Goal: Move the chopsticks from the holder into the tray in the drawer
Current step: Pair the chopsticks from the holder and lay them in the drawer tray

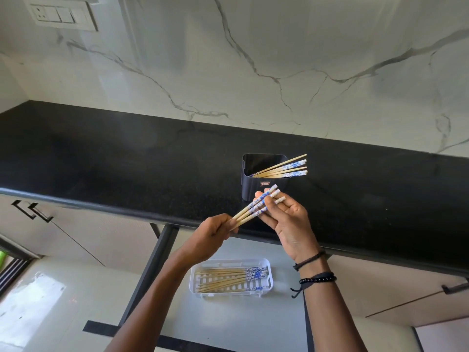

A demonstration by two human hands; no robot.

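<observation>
A black square holder (264, 185) stands on the black counter with several wooden chopsticks (284, 168) leaning out to its right. Just in front of it I hold a small bunch of blue-patterned chopsticks (256, 207) with both hands. My left hand (215, 236) pinches their plain tips. My right hand (286, 219) grips their patterned ends. Below, in the open drawer, a white slatted tray (266, 264) holds several more chopsticks (228, 278) lying lengthwise.
The black counter (127, 161) runs along a white marble wall with a switch plate (61, 15) at top left. The open drawer's grey floor (241, 321) surrounds the tray. Cabinet handles (33, 210) sit at left and a handle (455, 288) at right.
</observation>
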